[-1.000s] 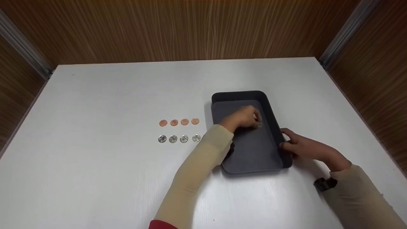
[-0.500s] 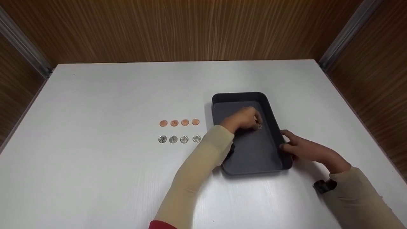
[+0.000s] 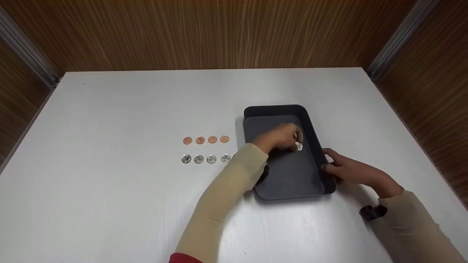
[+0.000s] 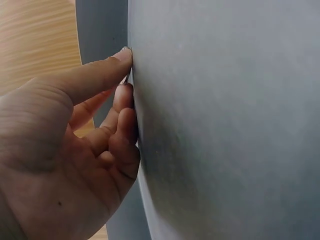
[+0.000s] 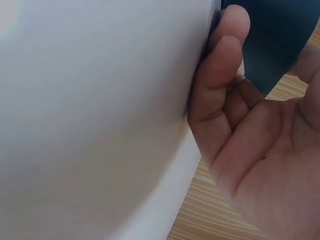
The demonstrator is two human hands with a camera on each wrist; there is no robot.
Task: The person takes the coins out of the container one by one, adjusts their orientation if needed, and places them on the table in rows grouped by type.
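Observation:
A dark grey tray (image 3: 274,109) lies on the white table (image 3: 128,109), right of centre. My left hand (image 3: 279,136) reaches into the tray and pinches a silver coin (image 3: 298,146) at its fingertips, just above the tray floor. In the left wrist view the left hand (image 4: 75,150) has its thumb and curled fingers against the tray floor (image 4: 225,125); the coin is almost hidden there. My right hand (image 3: 345,168) grips the tray's right rim, thumb on the rim and fingers outside. The right wrist view shows the right hand (image 5: 240,125) against the tray wall (image 5: 272,40).
Left of the tray lie two short rows of coins: several copper coins (image 3: 206,140) behind, several silver coins (image 3: 205,159) in front. Wood-panelled walls (image 3: 219,33) close in the table's far and side edges. A dark wrist strap (image 3: 373,212) sits on the right forearm.
The silver coin at my left fingertips has come up off the tray floor and shows more plainly. Both arms and the tray have hardly shifted.

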